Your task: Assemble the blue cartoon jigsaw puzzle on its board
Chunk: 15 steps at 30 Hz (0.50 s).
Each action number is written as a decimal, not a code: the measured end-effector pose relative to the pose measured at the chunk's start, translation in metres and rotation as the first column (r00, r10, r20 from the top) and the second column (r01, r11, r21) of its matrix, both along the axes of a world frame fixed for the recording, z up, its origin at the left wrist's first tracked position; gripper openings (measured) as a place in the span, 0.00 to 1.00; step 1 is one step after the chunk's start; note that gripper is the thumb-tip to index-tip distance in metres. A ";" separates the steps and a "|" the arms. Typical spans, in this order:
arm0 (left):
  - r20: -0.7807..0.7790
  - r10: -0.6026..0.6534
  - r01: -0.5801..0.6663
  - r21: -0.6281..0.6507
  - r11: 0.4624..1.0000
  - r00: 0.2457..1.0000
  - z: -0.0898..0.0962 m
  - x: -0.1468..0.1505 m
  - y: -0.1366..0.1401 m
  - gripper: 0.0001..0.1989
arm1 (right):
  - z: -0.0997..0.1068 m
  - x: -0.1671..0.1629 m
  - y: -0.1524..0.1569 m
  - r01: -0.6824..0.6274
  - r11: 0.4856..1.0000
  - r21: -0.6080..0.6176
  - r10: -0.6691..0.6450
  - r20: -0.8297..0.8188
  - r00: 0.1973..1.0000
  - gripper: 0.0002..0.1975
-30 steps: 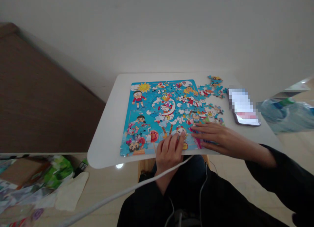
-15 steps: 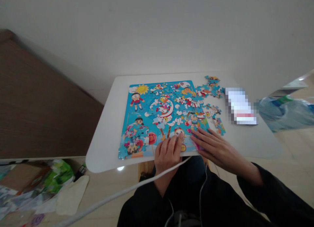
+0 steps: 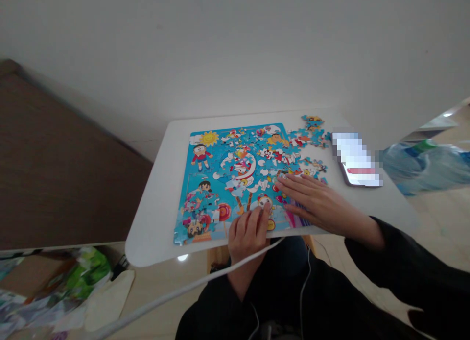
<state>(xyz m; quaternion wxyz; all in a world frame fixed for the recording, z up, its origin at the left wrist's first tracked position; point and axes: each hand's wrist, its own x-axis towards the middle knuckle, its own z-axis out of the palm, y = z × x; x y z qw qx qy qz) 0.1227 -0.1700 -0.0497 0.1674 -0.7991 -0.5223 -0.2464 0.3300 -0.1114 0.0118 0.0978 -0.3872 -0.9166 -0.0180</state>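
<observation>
A blue cartoon jigsaw puzzle board (image 3: 205, 183) lies on a small white table, partly filled, with pieces scattered loosely over it. My left hand (image 3: 249, 228) rests on its near edge, fingers bent and index fingertip touching the board beside a round white cartoon face (image 3: 264, 201). Nothing shows in that hand. Flat over the board's right side lies my right hand (image 3: 316, 199), fingers stretched out and covering part of the picture. Loose jigsaw pieces (image 3: 310, 139) are heaped past the board's right edge. What lies under my right palm is hidden.
A phone (image 3: 358, 161) with a blurred screen lies on the table's (image 3: 154, 217) right side. A white cable (image 3: 191, 283) crosses in front of my left wrist. Brown furniture (image 3: 66, 168) stands left, bags and cardboard (image 3: 40, 274) on the floor, a clear plastic bag (image 3: 422, 166) right.
My right hand has slid up and left over the puzzle's right side, covering pieces that showed before. My left hand stays at the near edge. The view has shifted slightly.
</observation>
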 end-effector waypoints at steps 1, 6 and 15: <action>0.000 -0.004 0.004 0.003 1.000 1.000 0.001 0.000 0.000 0.21 | 0.001 -0.005 0.008 -0.010 1.000 0.002 0.010 0.018 1.000 0.26; -0.022 0.002 -0.002 -0.020 1.000 1.000 0.002 0.000 0.000 0.21 | -0.003 -0.033 0.041 -0.038 0.999 -0.014 0.039 0.079 0.996 0.29; -0.029 0.012 -0.013 -0.035 0.999 1.000 0.001 0.000 -0.001 0.22 | -0.007 -0.038 0.065 -0.025 1.000 -0.002 0.025 -0.028 0.999 0.29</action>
